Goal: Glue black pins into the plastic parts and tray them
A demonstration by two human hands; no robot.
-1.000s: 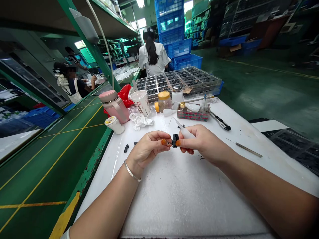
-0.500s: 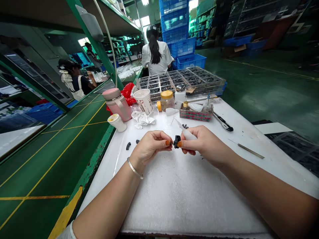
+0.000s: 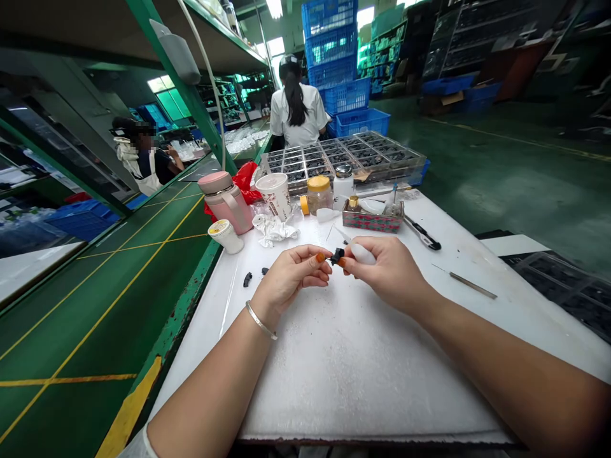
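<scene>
A small black plastic part (image 3: 338, 256) is pinched between the thumb and fingers of my right hand (image 3: 382, 264). The same hand also keeps a white squeeze bottle (image 3: 363, 254) against its palm, its thin nozzle pointing up and left. My left hand (image 3: 298, 273) is closed at the fingertips on a small thin dark piece at the left end of the black part; the fingers mostly hide it. Both hands meet above the white tabletop (image 3: 344, 362). Left of them lie a curved black piece (image 3: 247, 279) and another black piece (image 3: 264, 271), partly behind my left hand.
Behind the hands stand a pink thermos (image 3: 226, 203), a paper cup (image 3: 274, 194), a yellow-lidded jar (image 3: 319, 194) and a small box (image 3: 372, 219). A utility knife (image 3: 422, 233) and a needle tool (image 3: 472, 285) lie right. A compartment tray (image 3: 344, 159) holds black parts. A green conveyor (image 3: 95, 305) runs left.
Both hands have risen slightly away from me, and the black part has tilted in the right fingers. The squeeze bottle is still held in the right hand. The camera view shifts slightly.
</scene>
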